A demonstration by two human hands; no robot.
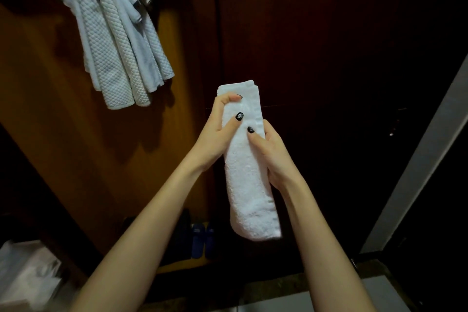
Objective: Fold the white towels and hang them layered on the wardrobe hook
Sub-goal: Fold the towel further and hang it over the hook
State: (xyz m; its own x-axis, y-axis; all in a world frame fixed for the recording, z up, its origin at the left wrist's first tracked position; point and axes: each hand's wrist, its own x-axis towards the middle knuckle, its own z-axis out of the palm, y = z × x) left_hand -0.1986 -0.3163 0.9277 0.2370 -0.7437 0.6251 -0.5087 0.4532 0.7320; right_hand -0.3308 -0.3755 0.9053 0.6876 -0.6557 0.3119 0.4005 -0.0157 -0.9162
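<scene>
A white towel [247, 185], folded into a long narrow strip, hangs upright in front of me at the centre of the view. My left hand [217, 129] grips its upper part from the left, fingers curled round the edge and thumb on the front. On the right edge, a little lower, my right hand [272, 152] holds the strip with its thumb pressed on the front. Several white folded towels [114, 40] hang layered at the upper left on the wardrobe; the hook itself is hidden beneath them.
A brown wooden wardrobe panel [63, 109] stands at the left, dark wardrobe doors [329, 58] straight ahead. Blue slippers [201, 240] sit low inside the wardrobe. A pale crumpled bag [27, 273] lies at the bottom left. A grey frame edge [417, 159] runs diagonally at the right.
</scene>
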